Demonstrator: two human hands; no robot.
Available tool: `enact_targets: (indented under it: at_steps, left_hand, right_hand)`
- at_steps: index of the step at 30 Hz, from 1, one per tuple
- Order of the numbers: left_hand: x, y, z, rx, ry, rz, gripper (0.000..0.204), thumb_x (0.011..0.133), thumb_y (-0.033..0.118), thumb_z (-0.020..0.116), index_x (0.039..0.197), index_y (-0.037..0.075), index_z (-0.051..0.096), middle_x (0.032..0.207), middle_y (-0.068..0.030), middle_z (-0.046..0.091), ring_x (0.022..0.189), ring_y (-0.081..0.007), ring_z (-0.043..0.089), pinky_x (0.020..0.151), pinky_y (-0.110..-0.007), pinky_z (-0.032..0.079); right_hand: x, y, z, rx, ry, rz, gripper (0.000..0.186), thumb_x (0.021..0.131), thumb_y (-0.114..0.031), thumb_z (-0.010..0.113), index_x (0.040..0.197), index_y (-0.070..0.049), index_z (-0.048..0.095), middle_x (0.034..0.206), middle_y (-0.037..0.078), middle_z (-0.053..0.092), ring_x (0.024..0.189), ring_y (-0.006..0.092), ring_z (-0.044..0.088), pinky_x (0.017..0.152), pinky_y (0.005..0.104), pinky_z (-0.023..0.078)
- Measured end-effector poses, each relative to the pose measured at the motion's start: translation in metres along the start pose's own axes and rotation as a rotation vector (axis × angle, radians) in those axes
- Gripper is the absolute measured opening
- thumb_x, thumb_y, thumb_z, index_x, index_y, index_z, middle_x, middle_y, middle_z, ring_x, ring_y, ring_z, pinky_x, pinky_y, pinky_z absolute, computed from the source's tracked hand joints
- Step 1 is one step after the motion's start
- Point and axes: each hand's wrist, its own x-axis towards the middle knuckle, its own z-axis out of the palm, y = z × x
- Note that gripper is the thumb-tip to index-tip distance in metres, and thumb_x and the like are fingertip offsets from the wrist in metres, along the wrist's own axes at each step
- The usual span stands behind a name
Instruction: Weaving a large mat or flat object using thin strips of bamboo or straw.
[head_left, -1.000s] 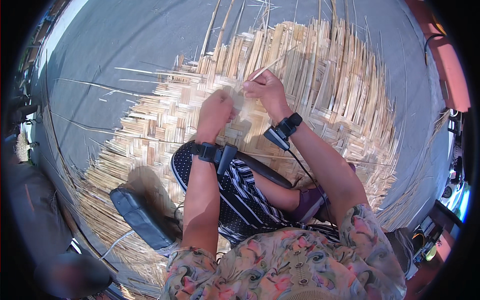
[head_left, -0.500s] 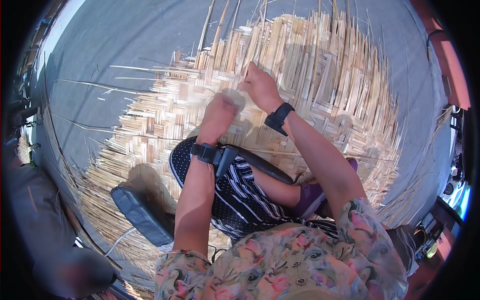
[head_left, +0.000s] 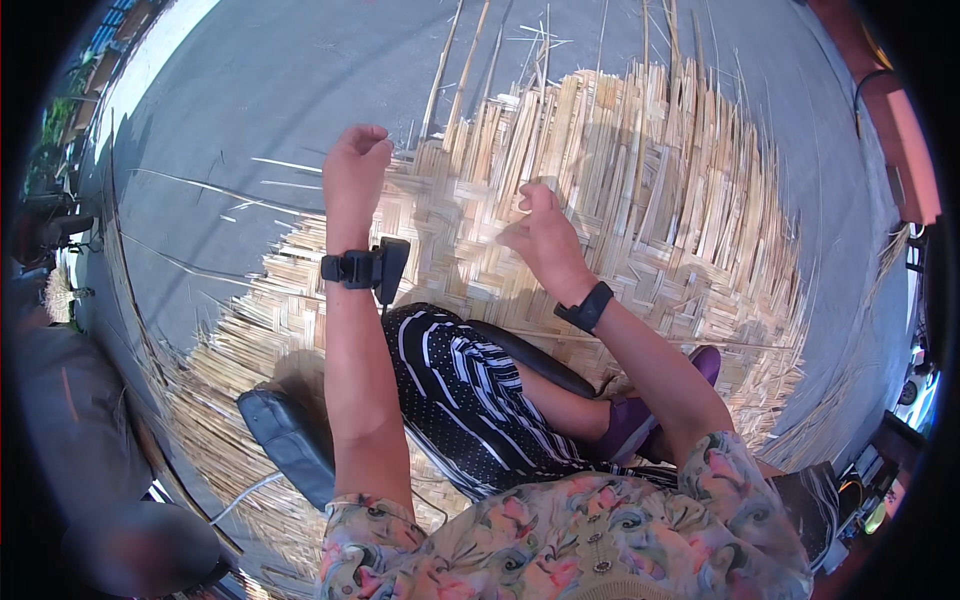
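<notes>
A large mat of woven pale split-bamboo strips [head_left: 480, 210] spreads beneath me, with loose strip ends jutting from its far and left edges. My left hand [head_left: 357, 175] is raised over the mat's far left edge, its fingers curled closed; whatever they may pinch is too thin or hidden to name. Over the middle of the weave is my right hand [head_left: 543, 228], half curled, with a gap between thumb and forefinger; slight blur covers its fingertips, and nothing shows in it. Long loose strips [head_left: 462, 75] stick out beyond the far edge.
A black padded pouch [head_left: 285, 440] with a pale cable lies left of my lap. My bent leg and purple shoe [head_left: 632, 425] rest on the mat. Another person [head_left: 75, 410] is at the lower left. Grey floor [head_left: 250, 90] surrounds the mat, with a reddish structure [head_left: 895, 130] at right.
My left hand has moved left and away from me, from mid-mat to the far left edge. My right hand has shifted slightly right and nearer, its thumb and forefinger parting. The view has shifted slightly.
</notes>
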Motion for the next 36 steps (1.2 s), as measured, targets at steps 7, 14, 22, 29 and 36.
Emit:
enact_targets:
  at_steps: [7, 14, 22, 29, 36]
  left_hand:
    - [0.096, -0.045, 0.043, 0.244, -0.344, -0.157, 0.022, 0.085, 0.012, 0.067, 0.101, -0.002, 0.069, 0.086, -0.0096, 0.070, 0.075, -0.0182, 0.067, 0.066, -0.032, 0.053]
    - [0.104, -0.027, 0.022, -0.013, -0.613, -0.187, 0.027, 0.083, 0.005, 0.073, 0.108, 0.004, 0.065, 0.086, -0.0005, 0.066, 0.071, -0.0092, 0.059, 0.067, -0.024, 0.050]
    - [0.081, -0.025, 0.033, 0.027, -0.706, 0.048, 0.015, 0.079, -0.003, 0.071, 0.088, 0.008, 0.066, 0.078, 0.0039, 0.063, 0.071, -0.0071, 0.056, 0.067, -0.024, 0.045]
    - [0.080, 0.017, 0.027, -0.131, -0.714, -0.026, 0.013, 0.088, 0.004, 0.066, 0.099, 0.009, 0.061, 0.090, 0.0020, 0.063, 0.085, -0.0086, 0.058, 0.072, -0.027, 0.051]
    - [0.088, 0.025, 0.039, -0.167, -0.732, -0.021, 0.016, 0.101, 0.019, 0.054, 0.099, 0.006, 0.062, 0.086, -0.0010, 0.065, 0.080, -0.0109, 0.063, 0.075, -0.029, 0.057]
  right_hand:
    - [-0.143, -0.005, -0.050, -0.282, -0.683, 0.030, 0.036, 0.084, -0.013, 0.064, 0.116, -0.003, 0.049, 0.109, 0.017, 0.054, 0.098, 0.0313, 0.060, 0.077, 0.0396, 0.054]
    - [-0.166, 0.009, -0.037, -0.466, -0.605, -0.163, 0.044, 0.087, -0.012, 0.051, 0.129, -0.004, 0.048, 0.106, 0.012, 0.053, 0.104, 0.0277, 0.056, 0.084, 0.0361, 0.052]
    - [-0.172, 0.008, -0.055, -0.193, -0.617, 0.136, 0.032, 0.088, -0.006, 0.056, 0.120, -0.005, 0.054, 0.103, 0.019, 0.055, 0.103, 0.0368, 0.055, 0.086, 0.0419, 0.048]
    - [-0.083, -0.021, -0.068, 0.053, -0.403, 0.000, 0.048, 0.092, -0.017, 0.061, 0.138, -0.013, 0.048, 0.103, 0.018, 0.052, 0.095, 0.0346, 0.059, 0.083, 0.0410, 0.048]
    - [0.039, -0.032, 0.010, -0.145, -0.574, -0.014, 0.052, 0.095, -0.016, 0.053, 0.145, -0.010, 0.042, 0.113, 0.021, 0.055, 0.101, 0.0383, 0.058, 0.091, 0.0417, 0.046]
